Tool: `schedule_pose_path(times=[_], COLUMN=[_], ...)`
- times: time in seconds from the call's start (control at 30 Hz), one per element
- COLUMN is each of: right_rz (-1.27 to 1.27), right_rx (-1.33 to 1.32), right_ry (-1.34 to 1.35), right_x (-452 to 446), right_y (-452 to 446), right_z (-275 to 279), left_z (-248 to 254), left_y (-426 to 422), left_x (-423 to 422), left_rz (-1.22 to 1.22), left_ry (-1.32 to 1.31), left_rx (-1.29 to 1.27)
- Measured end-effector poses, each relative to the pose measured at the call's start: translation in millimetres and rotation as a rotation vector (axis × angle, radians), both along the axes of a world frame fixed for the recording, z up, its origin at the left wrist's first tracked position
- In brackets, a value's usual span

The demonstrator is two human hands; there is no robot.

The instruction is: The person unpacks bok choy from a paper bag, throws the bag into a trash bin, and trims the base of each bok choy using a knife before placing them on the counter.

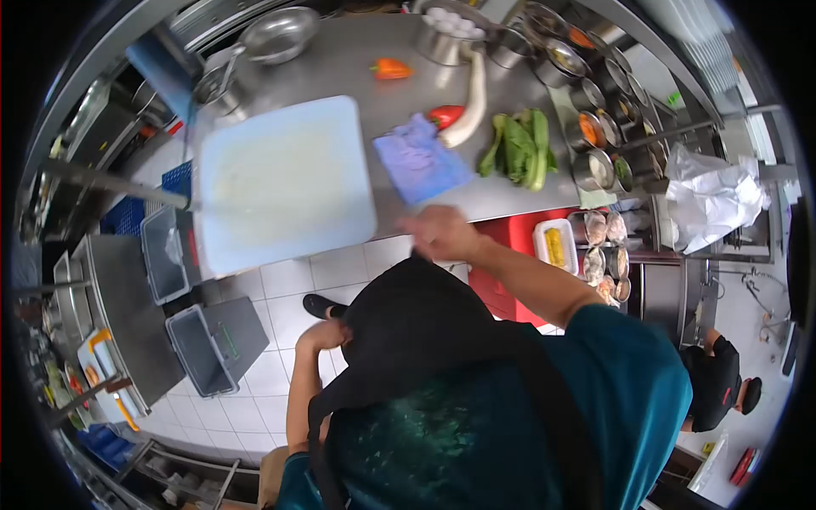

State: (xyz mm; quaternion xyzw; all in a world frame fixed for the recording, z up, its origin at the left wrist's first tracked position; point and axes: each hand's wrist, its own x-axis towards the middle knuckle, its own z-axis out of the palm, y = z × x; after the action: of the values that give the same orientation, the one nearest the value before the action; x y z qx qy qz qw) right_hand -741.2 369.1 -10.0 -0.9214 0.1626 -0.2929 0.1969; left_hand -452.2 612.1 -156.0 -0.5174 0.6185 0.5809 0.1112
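My right hand is at the front edge of the steel counter, against the raised tip of my black apron. Motion blurs its fingers, so whether they grip the cloth does not show. Down at the apron's left side is my left hand, its fingers mostly hidden by the fabric. A white cutting board lies to the left on the counter. Beyond my right hand are a crumpled blue-purple cloth, a red pepper, a long white radish and leafy greens.
An orange pepper, a metal bowl and a pot of eggs stand farther back. Several metal containers line the right side. Grey bins sit low at left. Another person is at far right.
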Motion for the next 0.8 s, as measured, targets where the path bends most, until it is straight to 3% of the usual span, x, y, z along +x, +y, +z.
schedule_pose_path(times=[0.03,0.1,0.17,0.23,0.27,0.3,0.37,0.43,0.5,0.57,0.7,0.73,0.8], right_rz=[-0.093,-0.575,-1.021,-1.322,-1.297,-1.274,-1.109,-1.129,-1.006,-0.722,-0.507,-0.401,-0.482], right_rx=[-0.054,-0.117,0.052,0.376,0.632,0.695,0.513,0.622,1.175,1.476,1.505,1.497,1.451], right_ry=[-0.113,-0.242,-0.303,-0.234,-0.073,0.025,-0.062,-0.048,-0.763,-1.110,-1.350,-1.421,-1.392], right_x=[-42.9,-105.6,-157.2,-201.2,-208.4,-215.6,-212.1,-225.2,-242.7,-272.8,-311.6,-314.4,-320.6], right_y=[-25.3,-63.5,-89.1,-111.9,-106.4,-106.4,-96.4,-95.0,-95.2,-92.1,-86.4,-88.2,-95.3], right_z=[2.4,8.3,7.9,-10.4,0.7,-21.8,-39.1,-36.8,-38.4,-31.9,-46.3,-44.8,-41.2], left_z=[23.6,146.1,135.2,127.1,135.9,135.5,133.0,135.7,140.2,128.2,127.8,126.1,120.9], left_y=[-39.3,-131.1,-196.9,-259.1,-284.4,-310.2,-339.7,-357.3,-360.8,-362.1,-357.8,-358.5,-360.9], left_x=[-30.3,-104.9,-162.4,-216.1,-242.6,-264.3,-294.9,-315.8,-319.1,-312.1,-315.7,-316.9,-323.2], left_rz=[0.014,0.173,0.387,0.470,0.507,0.510,0.498,0.599,0.584,0.628,0.711,0.689,0.700], left_ry=[0.073,0.136,0.492,0.436,0.394,0.404,0.410,0.345,0.258,0.381,0.427,0.388,0.280], left_rx=[-0.139,-0.257,-0.464,-0.658,-0.757,-0.757,-0.744,-0.734,-0.721,-0.632,-0.509,-0.609,-0.721])
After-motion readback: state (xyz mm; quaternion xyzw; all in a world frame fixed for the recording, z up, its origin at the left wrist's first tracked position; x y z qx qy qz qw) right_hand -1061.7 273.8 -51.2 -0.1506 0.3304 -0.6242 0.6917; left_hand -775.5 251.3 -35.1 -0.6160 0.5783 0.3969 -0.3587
